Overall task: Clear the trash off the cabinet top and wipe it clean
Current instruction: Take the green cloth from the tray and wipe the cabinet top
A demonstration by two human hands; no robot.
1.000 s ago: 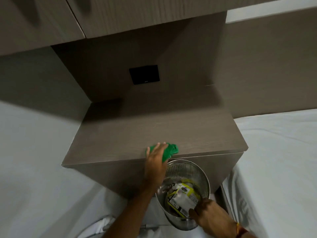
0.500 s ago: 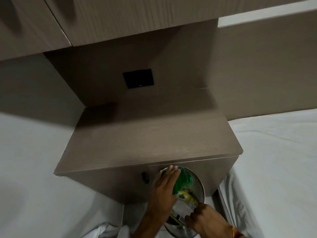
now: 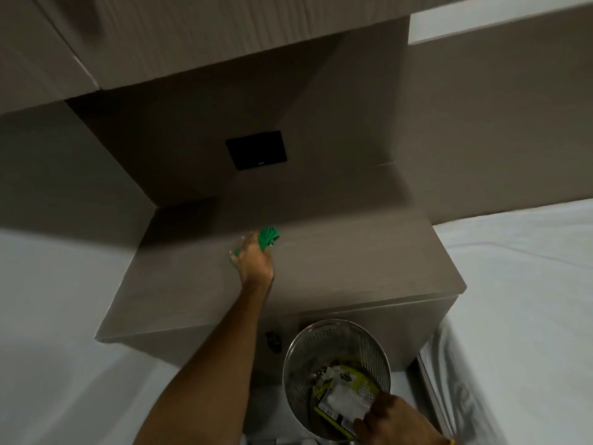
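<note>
My left hand presses a green cloth onto the brown cabinet top, near the middle and toward the back wall. The arm stretches across the front edge. Below the cabinet front, my right hand grips the near rim of a perforated steel bin. Inside the bin lie white and yellow-green wrappers. No trash shows on the cabinet top.
A black wall plate sits on the back panel above the cabinet. Overhead cupboards hang low over it. White bedding lies to the right, another white surface to the left. A small dark knob marks the cabinet front.
My left hand carried the green cloth from the front edge down over the bin, then up and back onto the cabinet top. The right hand stayed on the bin.
</note>
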